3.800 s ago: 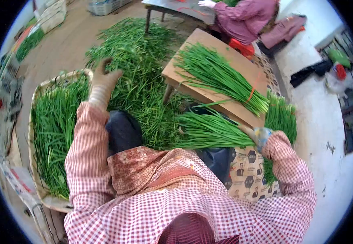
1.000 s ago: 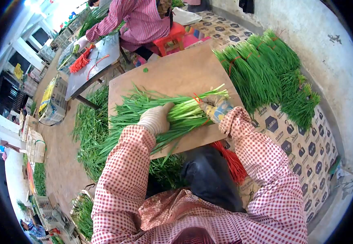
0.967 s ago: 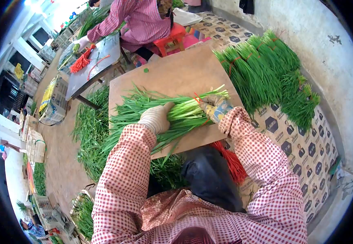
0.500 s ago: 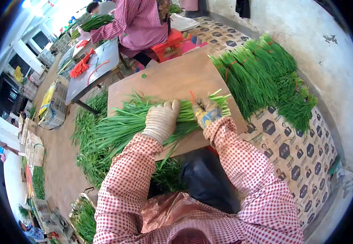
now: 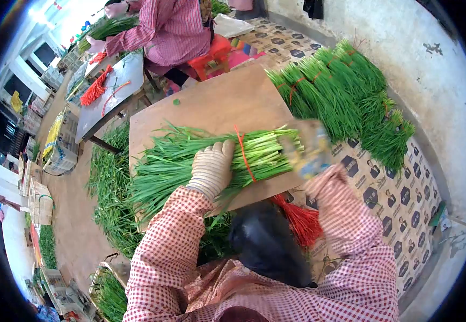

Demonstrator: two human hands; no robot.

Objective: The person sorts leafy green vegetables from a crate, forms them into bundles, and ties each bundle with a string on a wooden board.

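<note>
A bundle of green stalks (image 5: 174,158) lies across the brown board (image 5: 217,107), its pale ends to the right. Around the bundle, near those ends, runs a red tie (image 5: 245,154). My left hand (image 5: 211,167), in a striped glove, is wrapped over the stalks just left of the tie. At the pale ends is my right hand (image 5: 307,149), gloved and smeared by motion, so its fingers cannot be made out.
Tied green bundles (image 5: 329,91) lie on patterned floor covering at the right. Red ties (image 5: 300,220) hang beside my knee. A person (image 5: 174,32) sits by a grey table (image 5: 109,99). Loose greens (image 5: 109,188) cover floor at left; a basket (image 5: 109,290) stands lower left.
My right hand has moved right, off the tie, to the pale ends. The red tie now shows around the bundle. My left hand stays on the stalks. The co-worker's greens have shifted left.
</note>
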